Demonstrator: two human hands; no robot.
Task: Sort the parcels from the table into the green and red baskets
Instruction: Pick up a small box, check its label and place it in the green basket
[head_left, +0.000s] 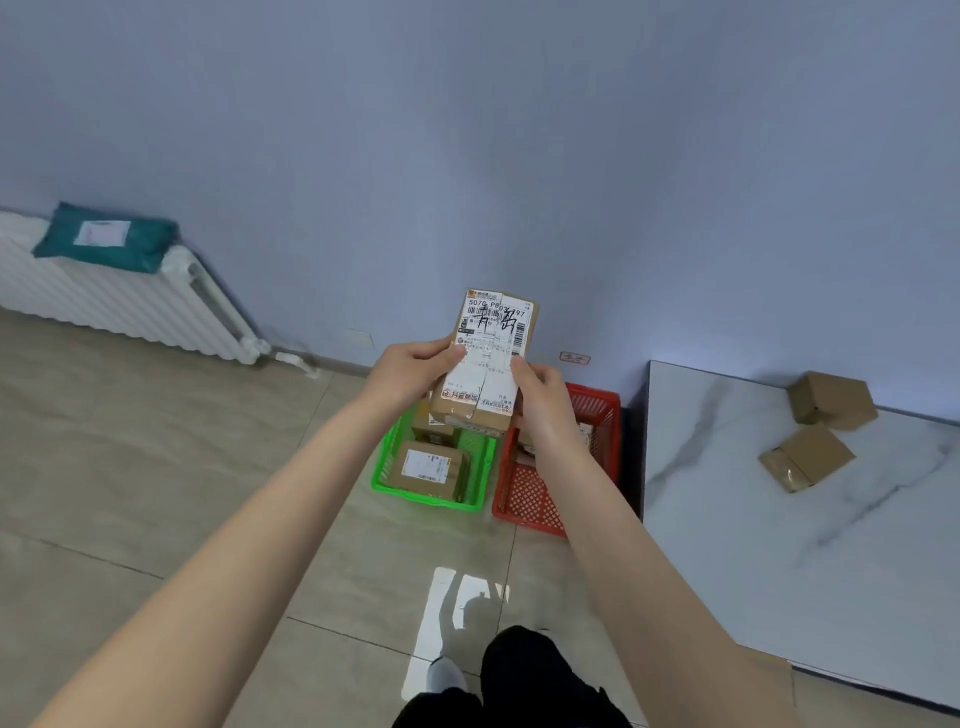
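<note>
Left hand (415, 370) and right hand (540, 402): both clamped on one oblong brown cardboard parcel with a white shipping label (491, 343). The left thumb lies on the label face with the fingers curled round the left edge; the right hand pinches the lower right edge. The hands are apart, with the parcel between them.

The parcel is held upright in the air, label toward the camera, with black handwriting across the barcode. It sits above the far ends of the two baskets on the floor.

Green plastic mesh basket (382, 480): on the tiled floor, below the left hand. It holds a flat brown cardboard box with a white label (427, 467); another box behind it is partly hidden by the held parcel.

Red plastic mesh basket (524, 501): just beside the green one, on its right. Its contents are mostly hidden by the right forearm.

White marble-pattern table top (753, 545): right of the red basket. It carries a small plain cardboard cube (831, 400) and, just beside it, a flatter taped cardboard box (805, 457), both near the far edge.

White ribbed radiator (104, 299): against the wall at far left, with a teal plastic mailer bag (104, 236) lying on top
</note>
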